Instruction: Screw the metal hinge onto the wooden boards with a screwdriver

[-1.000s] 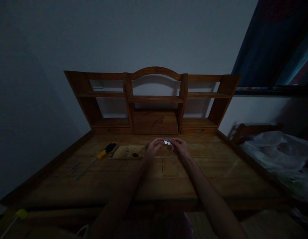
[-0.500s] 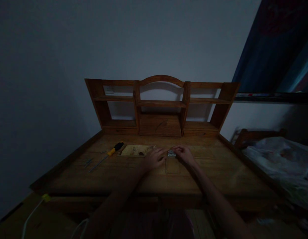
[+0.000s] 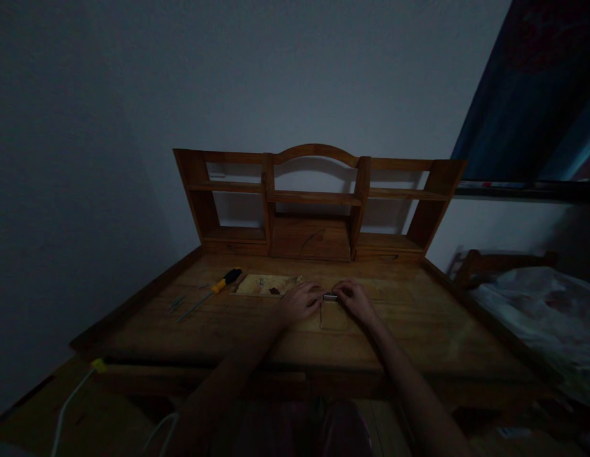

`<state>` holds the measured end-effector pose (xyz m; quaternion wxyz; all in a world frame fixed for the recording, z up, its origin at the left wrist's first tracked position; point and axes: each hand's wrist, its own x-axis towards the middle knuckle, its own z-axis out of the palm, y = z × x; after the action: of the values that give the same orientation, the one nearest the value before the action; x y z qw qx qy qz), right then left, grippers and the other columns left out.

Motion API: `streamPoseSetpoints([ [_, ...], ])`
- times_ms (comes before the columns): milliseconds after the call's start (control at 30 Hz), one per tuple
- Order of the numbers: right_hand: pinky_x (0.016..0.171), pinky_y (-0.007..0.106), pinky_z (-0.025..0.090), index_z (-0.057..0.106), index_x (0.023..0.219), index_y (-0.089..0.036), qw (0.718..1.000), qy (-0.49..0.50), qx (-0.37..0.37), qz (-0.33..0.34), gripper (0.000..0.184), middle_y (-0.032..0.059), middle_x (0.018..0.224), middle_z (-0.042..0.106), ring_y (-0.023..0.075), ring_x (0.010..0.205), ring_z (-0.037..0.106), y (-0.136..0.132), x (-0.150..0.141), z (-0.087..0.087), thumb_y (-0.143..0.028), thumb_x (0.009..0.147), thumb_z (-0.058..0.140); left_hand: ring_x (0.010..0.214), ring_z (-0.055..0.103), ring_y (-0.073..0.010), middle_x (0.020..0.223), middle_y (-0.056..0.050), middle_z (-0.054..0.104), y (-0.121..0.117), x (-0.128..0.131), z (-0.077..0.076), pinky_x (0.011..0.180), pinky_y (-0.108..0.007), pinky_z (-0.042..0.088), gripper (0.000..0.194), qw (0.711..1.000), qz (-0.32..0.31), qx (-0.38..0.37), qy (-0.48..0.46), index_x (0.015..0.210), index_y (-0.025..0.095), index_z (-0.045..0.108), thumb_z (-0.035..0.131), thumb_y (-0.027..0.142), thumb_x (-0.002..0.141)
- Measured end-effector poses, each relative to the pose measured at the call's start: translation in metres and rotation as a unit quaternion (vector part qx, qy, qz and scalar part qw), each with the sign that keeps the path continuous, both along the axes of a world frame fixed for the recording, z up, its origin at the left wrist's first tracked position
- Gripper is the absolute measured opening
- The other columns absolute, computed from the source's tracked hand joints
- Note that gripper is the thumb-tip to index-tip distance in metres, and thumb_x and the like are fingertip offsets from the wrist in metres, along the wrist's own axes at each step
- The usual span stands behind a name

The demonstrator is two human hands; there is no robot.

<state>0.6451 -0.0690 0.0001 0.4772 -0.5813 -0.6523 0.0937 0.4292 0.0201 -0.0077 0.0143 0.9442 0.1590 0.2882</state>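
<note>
A small silver metal piece, like a hinge (image 3: 329, 296), lies low on the wooden desk top (image 3: 418, 330). My left hand (image 3: 298, 302) and my right hand (image 3: 355, 299) meet at it from either side, fingertips pinched on its ends. Both hands rest on the desk surface. A thin dark line runs down the wood just below the metal piece. The room is very dim, so fine detail of the piece is hard to make out.
A screwdriver with a yellow and black handle (image 3: 213, 291) lies to the left, beside a pale rectangular patch (image 3: 266, 285) in the desk. A wooden shelf unit (image 3: 318, 203) stands at the back. A bed with light bedding (image 3: 537, 317) is to the right. A white cable (image 3: 68, 400) hangs lower left.
Both hands have come down from above the desk and now hold the metal piece against the wood. The view has shifted slightly.
</note>
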Motion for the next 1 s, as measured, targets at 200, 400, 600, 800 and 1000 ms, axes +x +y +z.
streamPoseSetpoints([
  [200, 0.084, 0.032, 0.049, 0.075, 0.094, -0.025, 0.997, -0.068, 0.016, 0.041, 0.018, 0.0054, 0.097, 0.066, 0.0186, 0.088, 0.063, -0.011, -0.004, 0.004, -0.036, 0.087, 0.063, 0.121, 0.053, -0.0233, 0.132, -0.007, 0.055, -0.002, -0.002, 0.001, 0.103, -0.04, 0.044, 0.038, 1.0, 0.001, 0.021, 0.019, 0.131, 0.03, 0.059, 0.05, 0.034, 0.095],
  [400, 0.081, 0.031, 0.05, 0.075, 0.094, -0.025, 0.994, -0.095, 0.025, 0.047, 0.018, 0.0056, 0.098, 0.064, 0.0179, 0.087, 0.063, -0.011, 0.0, 0.0, -0.034, 0.089, 0.061, 0.122, 0.052, -0.0245, 0.134, -0.008, 0.055, -0.003, -0.002, 0.003, 0.104, -0.042, 0.043, 0.04, 0.999, 0.002, 0.026, 0.027, 0.133, 0.03, 0.057, 0.051, 0.035, 0.094],
  [600, 0.08, 0.03, 0.05, 0.074, 0.091, -0.024, 0.993, -0.103, 0.03, 0.045, 0.016, 0.0053, 0.096, 0.064, 0.0173, 0.087, 0.063, -0.01, 0.001, -0.001, -0.034, 0.089, 0.062, 0.12, 0.054, -0.0212, 0.132, -0.006, 0.058, -0.003, 0.0, 0.002, 0.105, -0.038, 0.043, 0.046, 1.0, -0.001, -0.02, -0.004, 0.137, 0.027, 0.052, 0.053, 0.032, 0.092],
  [800, 0.078, 0.029, 0.05, 0.073, 0.09, -0.023, 0.993, -0.106, 0.025, 0.042, 0.017, 0.005, 0.097, 0.064, 0.0166, 0.086, 0.064, -0.012, -0.001, 0.001, -0.035, 0.089, 0.062, 0.12, 0.054, -0.0209, 0.132, -0.005, 0.057, -0.002, 0.0, 0.002, 0.103, -0.039, 0.044, 0.039, 1.0, -0.011, -0.018, 0.004, 0.133, 0.031, 0.056, 0.05, 0.031, 0.094],
  [1000, 0.078, 0.03, 0.05, 0.074, 0.092, -0.024, 0.993, -0.109, 0.019, 0.04, 0.017, 0.0051, 0.097, 0.063, 0.0168, 0.084, 0.063, -0.012, -0.001, 0.001, -0.034, 0.09, 0.061, 0.12, 0.054, -0.0211, 0.132, -0.006, 0.057, 0.001, 0.0, 0.001, 0.104, -0.039, 0.043, 0.036, 1.0, -0.004, -0.014, 0.007, 0.13, 0.031, 0.06, 0.048, 0.033, 0.096],
])
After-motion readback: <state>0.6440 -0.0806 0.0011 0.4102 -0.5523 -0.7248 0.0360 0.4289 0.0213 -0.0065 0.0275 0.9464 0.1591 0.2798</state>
